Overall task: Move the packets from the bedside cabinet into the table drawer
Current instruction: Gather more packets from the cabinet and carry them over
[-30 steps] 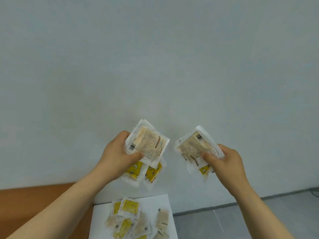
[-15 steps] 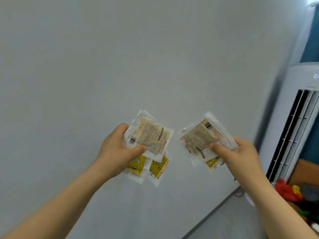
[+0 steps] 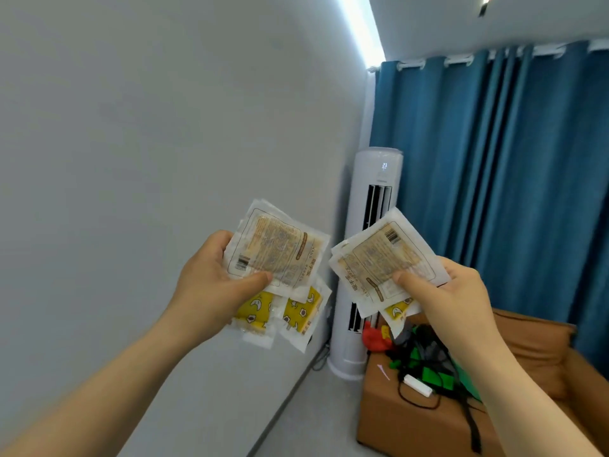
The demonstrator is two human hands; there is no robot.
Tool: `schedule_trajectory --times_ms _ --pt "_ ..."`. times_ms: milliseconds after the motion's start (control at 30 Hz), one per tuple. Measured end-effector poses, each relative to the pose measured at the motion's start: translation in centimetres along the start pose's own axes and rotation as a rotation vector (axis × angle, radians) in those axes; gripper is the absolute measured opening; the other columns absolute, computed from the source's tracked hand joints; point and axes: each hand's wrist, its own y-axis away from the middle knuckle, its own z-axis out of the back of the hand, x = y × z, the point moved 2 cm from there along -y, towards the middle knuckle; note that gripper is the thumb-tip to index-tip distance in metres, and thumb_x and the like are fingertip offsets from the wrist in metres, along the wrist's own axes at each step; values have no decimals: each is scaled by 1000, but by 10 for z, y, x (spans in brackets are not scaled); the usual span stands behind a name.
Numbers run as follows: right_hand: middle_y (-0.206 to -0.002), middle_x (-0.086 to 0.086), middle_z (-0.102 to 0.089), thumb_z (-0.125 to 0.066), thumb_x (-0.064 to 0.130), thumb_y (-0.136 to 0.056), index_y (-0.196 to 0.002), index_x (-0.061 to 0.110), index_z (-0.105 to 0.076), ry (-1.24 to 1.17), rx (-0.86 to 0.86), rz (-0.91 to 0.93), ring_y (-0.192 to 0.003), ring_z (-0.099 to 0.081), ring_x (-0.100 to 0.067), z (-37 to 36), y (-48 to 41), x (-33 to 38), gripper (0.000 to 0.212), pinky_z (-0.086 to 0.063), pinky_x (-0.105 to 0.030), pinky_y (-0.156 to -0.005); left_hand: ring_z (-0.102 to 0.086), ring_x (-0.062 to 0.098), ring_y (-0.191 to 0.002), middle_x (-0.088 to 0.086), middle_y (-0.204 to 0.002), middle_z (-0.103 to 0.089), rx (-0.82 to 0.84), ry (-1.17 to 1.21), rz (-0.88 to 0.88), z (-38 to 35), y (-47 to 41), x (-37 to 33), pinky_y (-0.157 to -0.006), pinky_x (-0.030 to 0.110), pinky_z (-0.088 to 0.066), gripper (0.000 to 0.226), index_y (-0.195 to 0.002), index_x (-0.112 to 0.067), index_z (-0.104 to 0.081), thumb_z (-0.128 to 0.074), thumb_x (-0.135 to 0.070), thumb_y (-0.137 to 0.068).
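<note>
Packets: two bunches, both held up in the air in front of the grey wall (image 3: pixel 131 127), near each other but not touching.
Left bunch: a clear packet with brown print (image 3: pixel 276 249) sits on top, its barcode at the lower left. Two yellow packets (image 3: pixel 253 311) poke out under it, side by side.
Left side: the left grip (image 3: pixel 211 285) is closed round its bunch, with the thumb pressed on the front and the fingers hidden behind.
Right bunch: a tilted brown-print packet (image 3: pixel 382 262) sits on top, and a single yellow packet (image 3: pixel 397 313) peeks out below.
Right side: the right grip (image 3: pixel 454 301) pinches its bunch, with the thumb on the front and the fingers behind.
Corner: a tall white air cooler (image 3: pixel 375 173) stands beside blue curtains (image 3: pixel 510 176).
Lower right: a brown sofa (image 3: pixel 395 430) holds red and green things (image 3: pixel 435 377) and a small white box (image 3: pixel 418 385) on a black cord.
</note>
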Motion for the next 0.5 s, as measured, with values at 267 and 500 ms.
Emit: schedule_trajectory --times_ms 267,500 --pt "-78 9 -75 -68 8 -85 -91 21 -73 156 -251 -37 -71 -71 -5 84 -22 -33 16 -54 -17 -54 -67 11 -85 -9 -98 -66 230 184 -129 -123 -62 -16 -66 27 -56 40 -108 -24 -53 -76 -18 -76" --pt "-71 19 -72 -69 12 -84 -81 36 -67 334 -484 -26 -70 -70 0 140 -39 -49 24 -53 -15 -51 -68 8 -82 -12 -93 -67 451 333 -229 -222 -104 -29 -61 19 -53 38 -100 -33 -54 -78 -19 -74"
